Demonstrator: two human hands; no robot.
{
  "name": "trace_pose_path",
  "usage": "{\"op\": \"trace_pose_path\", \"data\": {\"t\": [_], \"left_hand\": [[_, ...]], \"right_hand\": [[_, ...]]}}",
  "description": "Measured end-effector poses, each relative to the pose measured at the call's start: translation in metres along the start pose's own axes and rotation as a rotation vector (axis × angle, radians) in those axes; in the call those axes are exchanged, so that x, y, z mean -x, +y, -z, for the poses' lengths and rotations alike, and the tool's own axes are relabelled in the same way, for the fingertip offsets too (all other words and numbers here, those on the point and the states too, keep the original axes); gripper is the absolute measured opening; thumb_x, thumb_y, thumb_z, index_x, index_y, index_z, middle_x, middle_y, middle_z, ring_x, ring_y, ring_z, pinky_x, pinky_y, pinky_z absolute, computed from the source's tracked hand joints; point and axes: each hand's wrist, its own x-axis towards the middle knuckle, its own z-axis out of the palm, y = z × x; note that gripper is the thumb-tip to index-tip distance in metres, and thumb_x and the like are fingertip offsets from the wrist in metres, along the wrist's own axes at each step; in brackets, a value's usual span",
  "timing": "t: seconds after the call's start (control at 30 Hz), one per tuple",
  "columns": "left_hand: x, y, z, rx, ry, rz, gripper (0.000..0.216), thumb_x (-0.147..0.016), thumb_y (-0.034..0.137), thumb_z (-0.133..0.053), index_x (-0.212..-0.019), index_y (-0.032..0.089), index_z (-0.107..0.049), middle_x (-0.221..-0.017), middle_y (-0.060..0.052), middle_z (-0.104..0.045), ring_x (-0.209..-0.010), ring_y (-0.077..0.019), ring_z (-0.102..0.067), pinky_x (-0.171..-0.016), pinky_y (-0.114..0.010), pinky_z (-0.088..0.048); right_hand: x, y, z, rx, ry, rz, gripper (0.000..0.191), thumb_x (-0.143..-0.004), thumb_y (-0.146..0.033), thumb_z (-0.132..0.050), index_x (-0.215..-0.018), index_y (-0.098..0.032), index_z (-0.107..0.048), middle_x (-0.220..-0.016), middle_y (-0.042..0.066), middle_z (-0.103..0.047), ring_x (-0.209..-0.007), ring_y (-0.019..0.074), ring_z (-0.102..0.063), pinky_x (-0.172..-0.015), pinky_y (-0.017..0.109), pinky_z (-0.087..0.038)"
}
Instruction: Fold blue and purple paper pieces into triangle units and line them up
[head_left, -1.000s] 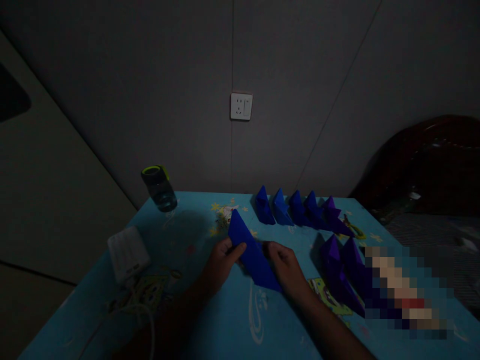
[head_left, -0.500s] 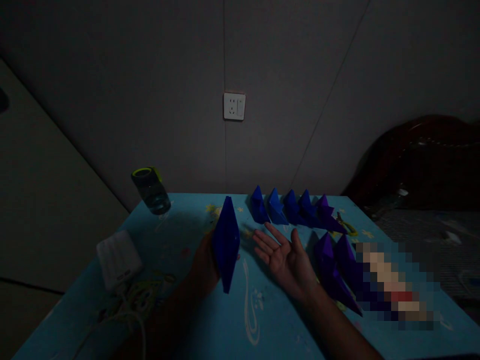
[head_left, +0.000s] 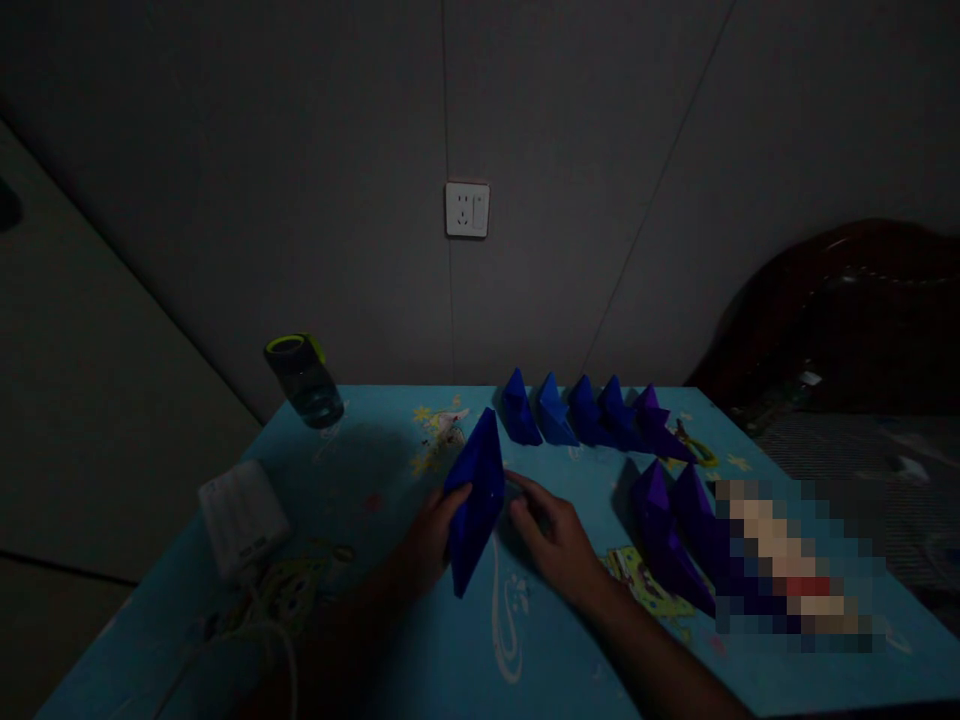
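Note:
My left hand (head_left: 431, 535) is closed on a folded blue paper boat (head_left: 477, 505), which it keeps tilted above the table with the thumb on its side. My right hand (head_left: 556, 545) is just right of the boat. Its index finger reaches to the boat's edge, the thumb stands apart, and the other fingers are curled and partly hidden. Whether the fingertip touches the paper is hard to tell in the dim light. Behind, several blue and purple paper boats (head_left: 555, 412) stand in a row. Larger purple paper boats (head_left: 664, 530) lie right of my right hand.
A patterned blue tablecloth (head_left: 390, 620) covers the table. On the left are a water bottle (head_left: 306, 380) and a white box-shaped device (head_left: 244, 520) with a cable (head_left: 281, 640). A blurred-out patch (head_left: 795, 570) covers the right side. The wall with a socket (head_left: 467, 210) rises behind.
The boat in my left hand has tilted and shifted slightly right, and my left thumb now shows on it. My right hand has turned from palm-up with spread fingers to reaching toward the boat.

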Motion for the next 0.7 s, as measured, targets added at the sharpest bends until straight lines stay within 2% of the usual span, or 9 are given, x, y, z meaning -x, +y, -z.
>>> {"op": "trace_pose_path", "data": {"t": [0.07,0.2,0.27,0.33,0.43,0.53,0.63,0.7], "left_hand": [[0.002,-0.005,0.000,-0.150,0.007,-0.099,0.037,-0.078,0.039,-0.068,-0.109,0.017,-0.067,-0.106,-0.008,-0.074,-0.102,-0.0257,-0.067,-0.092,-0.035,-0.051],[0.010,-0.003,-0.004,-0.470,-0.152,-0.383,0.036,-0.085,0.041,-0.060,-0.113,0.019,-0.067,-0.116,-0.008,-0.070,-0.113,-0.0255,-0.061,-0.103,-0.035,-0.042],[0.014,-0.001,-0.007,-0.578,-0.222,-0.524,0.040,-0.086,0.038,-0.060,-0.121,0.019,-0.062,-0.120,-0.010,-0.067,-0.112,-0.0254,-0.061,-0.103,-0.036,-0.043],[0.015,-0.002,-0.007,-0.650,-0.240,-0.595,0.050,-0.082,0.035,-0.066,-0.129,0.019,-0.056,-0.123,-0.011,-0.065,-0.114,-0.0265,-0.060,-0.102,-0.037,-0.043],[0.014,-0.005,-0.007,-0.684,-0.210,-0.591,0.065,-0.074,0.034,-0.074,-0.133,0.020,-0.051,-0.126,-0.011,-0.063,-0.116,-0.0287,-0.059,-0.103,-0.039,-0.044],[0.013,-0.006,-0.006,-0.640,-0.171,-0.549,0.068,-0.070,0.034,-0.077,-0.132,0.021,-0.053,-0.126,-0.010,-0.064,-0.117,-0.0294,-0.060,-0.103,-0.039,-0.044],[0.012,-0.004,-0.002,-0.527,-0.175,-0.423,0.057,-0.072,0.037,-0.074,-0.124,0.019,-0.060,-0.122,-0.010,-0.067,-0.115,-0.0297,-0.061,-0.100,-0.038,-0.047],[0.011,-0.002,0.001,-0.403,-0.135,-0.317,0.050,-0.072,0.038,-0.074,-0.117,0.018,-0.065,-0.117,-0.010,-0.070,-0.114,-0.0306,-0.062,-0.096,-0.038,-0.050]], "right_hand": [[0.002,0.004,-0.006,0.092,-0.050,0.044,0.038,-0.093,-0.044,-0.052,-0.114,-0.016,-0.065,-0.069,-0.001,-0.060,-0.062,0.0135,-0.052,-0.061,0.025,-0.043],[0.003,0.006,-0.009,0.169,-0.039,0.079,0.027,-0.093,-0.036,-0.049,-0.091,-0.015,-0.066,-0.061,-0.004,-0.052,-0.052,0.0107,-0.043,-0.051,0.022,-0.036],[0.003,0.005,-0.008,0.218,-0.018,0.112,0.025,-0.093,-0.032,-0.047,-0.093,-0.015,-0.066,-0.062,-0.003,-0.054,-0.052,0.0110,-0.045,-0.052,0.023,-0.036],[0.003,0.003,-0.007,0.279,-0.009,0.153,0.025,-0.093,-0.028,-0.046,-0.100,-0.015,-0.066,-0.065,-0.002,-0.057,-0.054,0.0121,-0.049,-0.055,0.023,-0.039],[0.005,0.001,-0.006,0.364,-0.019,0.210,0.028,-0.093,-0.024,-0.044,-0.112,-0.017,-0.065,-0.070,0.000,-0.062,-0.056,0.0136,-0.052,-0.059,0.024,-0.041],[0.006,-0.001,-0.004,0.353,-0.018,0.225,0.032,-0.092,-0.024,-0.044,-0.117,-0.019,-0.064,-0.072,0.001,-0.063,-0.057,0.0136,-0.052,-0.060,0.024,-0.042],[0.003,-0.002,-0.001,0.197,0.017,0.141,0.031,-0.092,-0.028,-0.045,-0.111,-0.017,-0.067,-0.068,-0.001,-0.058,-0.056,0.0120,-0.048,-0.056,0.023,-0.040],[-0.001,0.000,0.000,0.039,0.013,0.060,0.032,-0.092,-0.035,-0.046,-0.101,-0.015,-0.070,-0.064,-0.003,-0.053,-0.056,0.0109,-0.045,-0.053,0.021,-0.037]]}}
